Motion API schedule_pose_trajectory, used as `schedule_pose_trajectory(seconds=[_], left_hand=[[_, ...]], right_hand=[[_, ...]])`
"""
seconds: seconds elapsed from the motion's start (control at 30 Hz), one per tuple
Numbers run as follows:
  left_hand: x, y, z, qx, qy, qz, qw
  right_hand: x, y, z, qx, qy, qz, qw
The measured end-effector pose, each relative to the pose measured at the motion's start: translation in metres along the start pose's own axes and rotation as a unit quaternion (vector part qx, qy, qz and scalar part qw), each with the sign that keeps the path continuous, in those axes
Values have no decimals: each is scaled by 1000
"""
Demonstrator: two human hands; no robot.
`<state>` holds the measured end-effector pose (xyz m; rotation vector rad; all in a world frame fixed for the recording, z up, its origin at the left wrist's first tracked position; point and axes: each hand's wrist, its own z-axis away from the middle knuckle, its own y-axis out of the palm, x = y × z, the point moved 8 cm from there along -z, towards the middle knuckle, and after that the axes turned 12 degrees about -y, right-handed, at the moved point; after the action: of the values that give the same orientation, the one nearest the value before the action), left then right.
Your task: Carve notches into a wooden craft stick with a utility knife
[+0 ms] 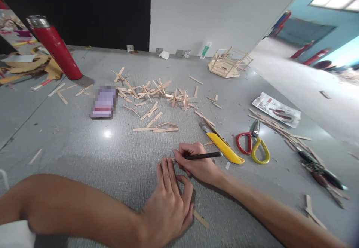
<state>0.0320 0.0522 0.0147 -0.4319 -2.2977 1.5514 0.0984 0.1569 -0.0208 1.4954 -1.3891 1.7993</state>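
Observation:
My right hand [203, 167] is closed around a black pen [206, 155], its tip low near the tabletop and hidden by the fingers. Beside it my left hand [169, 203] lies on the grey table [92, 158], fingers stretched forward and thumb bent. A flat wooden stick [201, 219] pokes out from under the left hand's thumb side; whether the hand presses on it I cannot tell. Just right of my right hand lies a yellow utility knife [226, 149] with its blade pointing away. Farther right are scissors [255, 141] with one red and one yellow handle.
Loose wooden stick pieces [153, 91] lie scattered ahead, beside a phone [103, 102]. A red bottle [57, 49] stands back left. A wooden frame model [230, 63] sits back right. Nearer are a white packet [276, 109], long sticks and black-handled pliers [319, 169].

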Motion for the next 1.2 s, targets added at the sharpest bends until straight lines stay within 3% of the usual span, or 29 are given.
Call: schedule_pose_trajectory(seconds=[0.43,1.2], left_hand=[[-1,-2,0,-7,3,-4,1000],[-2,1,1,3,4,-6,1000]], right_hand=[[4,-1,1,-6,-17,50,999],[4,-3,-1,-14,-30,35,999]])
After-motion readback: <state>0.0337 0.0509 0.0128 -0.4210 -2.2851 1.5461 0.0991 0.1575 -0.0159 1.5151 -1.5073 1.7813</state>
